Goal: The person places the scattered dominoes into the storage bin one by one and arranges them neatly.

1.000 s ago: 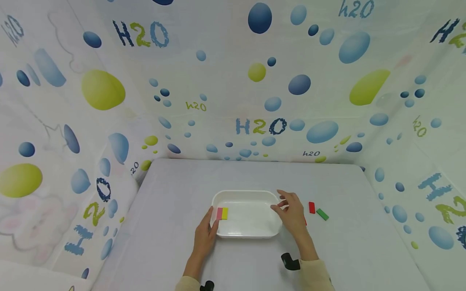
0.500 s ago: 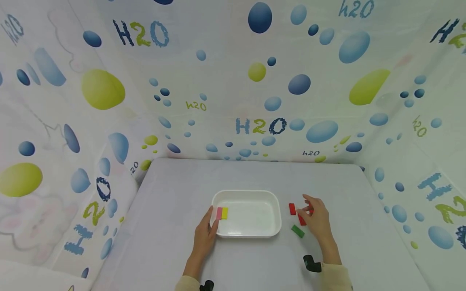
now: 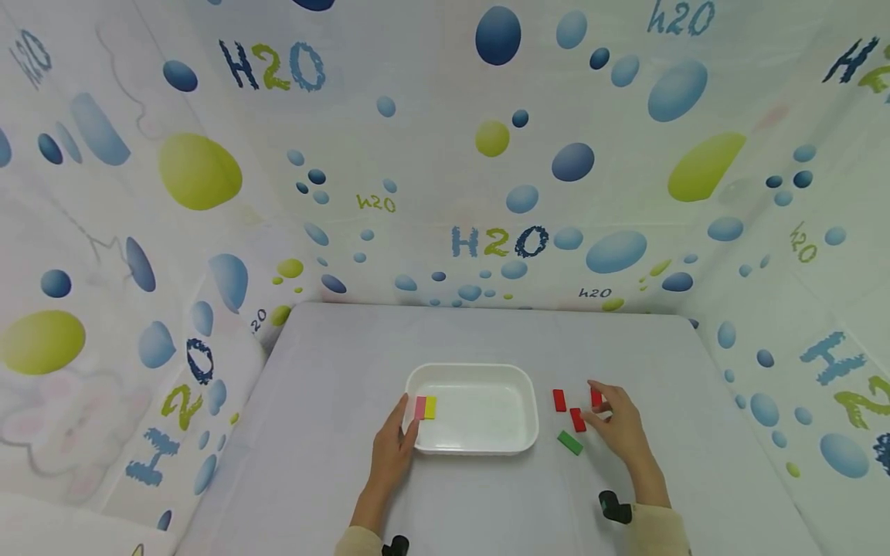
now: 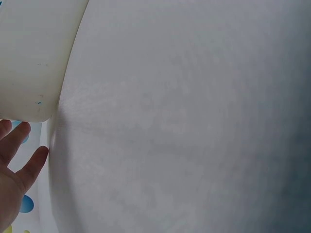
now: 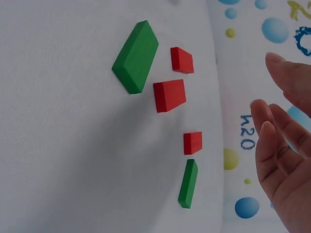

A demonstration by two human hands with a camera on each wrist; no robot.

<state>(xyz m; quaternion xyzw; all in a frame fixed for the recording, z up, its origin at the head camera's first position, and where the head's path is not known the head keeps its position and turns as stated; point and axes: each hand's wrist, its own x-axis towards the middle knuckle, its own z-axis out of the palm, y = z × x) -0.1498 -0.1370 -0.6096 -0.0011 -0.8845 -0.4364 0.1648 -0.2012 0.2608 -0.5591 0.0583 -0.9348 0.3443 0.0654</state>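
A person's left hand (image 3: 391, 457) rests with fingers spread against the left end of a white tray (image 3: 487, 413) at centre; farther right, the right hand (image 3: 620, 429) hovers, fingers parted, grasping nothing. A low sweep of that hand could knock the three red blocks (image 3: 559, 400) beside it askew; a left-hand shove could slide the tray. A green block (image 3: 570, 442) lies slantwise on the tabletop (image 3: 334, 363), a second green block (image 5: 188, 184) showing in the right wrist view. The shallow, round-cornered tray holds a pink block (image 3: 420, 408) and a yellow block (image 3: 430, 408) side by side; beyond hangs a dotted backdrop (image 3: 417, 139).
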